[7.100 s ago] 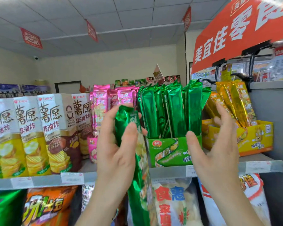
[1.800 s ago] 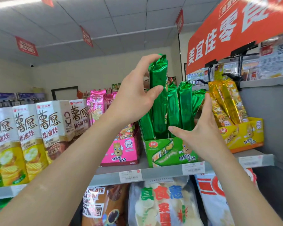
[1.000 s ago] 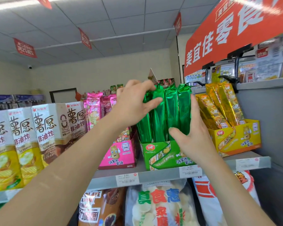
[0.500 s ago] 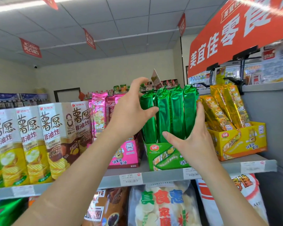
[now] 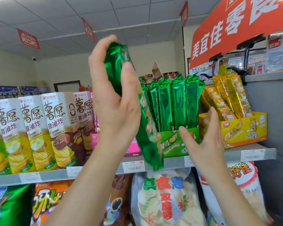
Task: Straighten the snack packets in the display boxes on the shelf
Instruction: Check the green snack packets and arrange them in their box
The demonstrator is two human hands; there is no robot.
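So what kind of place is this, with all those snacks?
Probably a small shop's snack aisle: the shelf has price tags, boxes stand packed with packets, and red signs hang overhead.

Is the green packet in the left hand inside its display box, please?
Out: the left hand grips the green packet, tilted, in front of the green display box.

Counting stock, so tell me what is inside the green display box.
A row of green packets stands upright in the green display box. Their lower ends are hidden by its front wall, and the loose packet in the left hand covers its left end.
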